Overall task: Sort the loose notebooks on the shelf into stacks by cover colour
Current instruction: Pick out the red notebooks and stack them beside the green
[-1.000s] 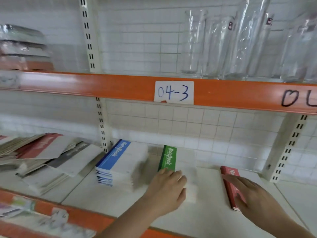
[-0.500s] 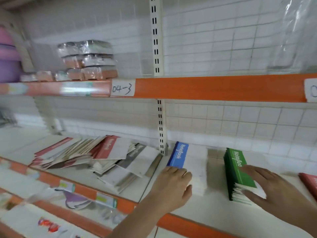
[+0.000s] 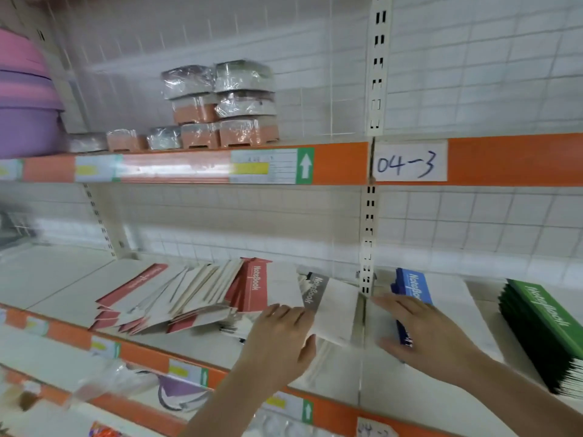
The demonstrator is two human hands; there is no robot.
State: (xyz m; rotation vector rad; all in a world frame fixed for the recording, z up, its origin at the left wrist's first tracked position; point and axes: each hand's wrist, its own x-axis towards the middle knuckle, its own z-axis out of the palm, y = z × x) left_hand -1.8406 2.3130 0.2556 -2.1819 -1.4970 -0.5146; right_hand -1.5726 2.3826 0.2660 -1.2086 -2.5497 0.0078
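Note:
A loose pile of red notebooks [image 3: 252, 288] and white-backed ones fans across the left bay of the white shelf [image 3: 63, 279]. At the pile's right edge lies a grey notebook [image 3: 318, 291]. My left hand [image 3: 280, 339] reaches over the pile's near right corner, fingers fairly straight, thumb beside the grey notebook's white cover. Right of the upright post stands a blue notebook stack [image 3: 413, 288]. On its near left edge rests my right hand [image 3: 422, 335], fingers spread. A green notebook stack [image 3: 542, 329] sits further right, apart from both hands.
A slotted upright post [image 3: 367, 247] divides the two bays. The orange rail above carries a paper label 04-3 [image 3: 410, 160]. On the upper shelf stand wrapped packs [image 3: 220, 102] and purple basins [image 3: 22, 105]. Blurred goods lie on the shelf below.
The view has swung left. My left hand moved from the blue stack to the loose pile. My right hand left the green stack and now rests on the blue stack.

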